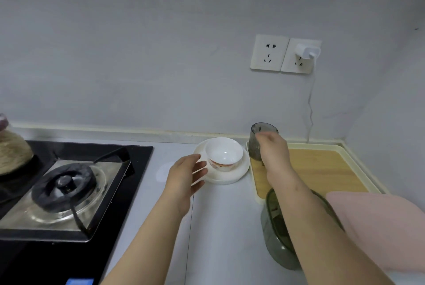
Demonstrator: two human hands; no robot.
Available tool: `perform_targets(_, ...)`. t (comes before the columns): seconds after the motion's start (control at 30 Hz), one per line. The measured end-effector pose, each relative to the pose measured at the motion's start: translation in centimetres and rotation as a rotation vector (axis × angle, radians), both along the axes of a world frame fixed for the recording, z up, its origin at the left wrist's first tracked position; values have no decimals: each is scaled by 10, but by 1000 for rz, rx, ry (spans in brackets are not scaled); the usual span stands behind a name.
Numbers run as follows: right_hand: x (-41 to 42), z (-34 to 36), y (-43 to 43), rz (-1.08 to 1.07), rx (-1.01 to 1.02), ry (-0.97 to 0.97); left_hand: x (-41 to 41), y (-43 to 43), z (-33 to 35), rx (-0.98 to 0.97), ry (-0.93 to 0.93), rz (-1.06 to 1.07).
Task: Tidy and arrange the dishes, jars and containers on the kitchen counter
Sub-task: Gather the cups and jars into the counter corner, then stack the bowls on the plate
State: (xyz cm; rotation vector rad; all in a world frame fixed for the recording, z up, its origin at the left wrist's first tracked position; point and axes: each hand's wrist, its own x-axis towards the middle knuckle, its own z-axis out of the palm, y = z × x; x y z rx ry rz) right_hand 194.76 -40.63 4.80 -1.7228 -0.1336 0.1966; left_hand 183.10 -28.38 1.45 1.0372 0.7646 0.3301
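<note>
Pink sleeve point(379, 227) and my right forearm hide much of a green see-through container point(273, 238) near the counter's point(218, 227) front edge.

My right hand point(272, 149) curls round a grey cup point(262, 133) at the back left corner of the cream-rimmed tray point(322, 169). The cup's base is hidden, so I cannot tell whether it rests there. My left hand point(186, 174) is spread, fingers straight, holding nothing, at the left rim of a white plate point(230, 177) carrying a white bowl point(224, 153); I cannot tell whether it touches the plate. A gas stove point(69, 192) is cut off at the left. On the grey wall, a charger point(307, 51) sits in one of two sockets point(269, 52).
</note>
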Motion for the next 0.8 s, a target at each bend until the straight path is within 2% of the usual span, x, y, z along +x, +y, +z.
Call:
perform_targets(0.3,-78,-2,38,179,202,173,-61,29,0,52,42,171)
perform_targets(0.5,-150,-18,94,363,145,270,-129,66,-5,15,68,299)
perform_targets(0.8,-322,-12,197,721,22,281,-315,144,8,22,52,569)
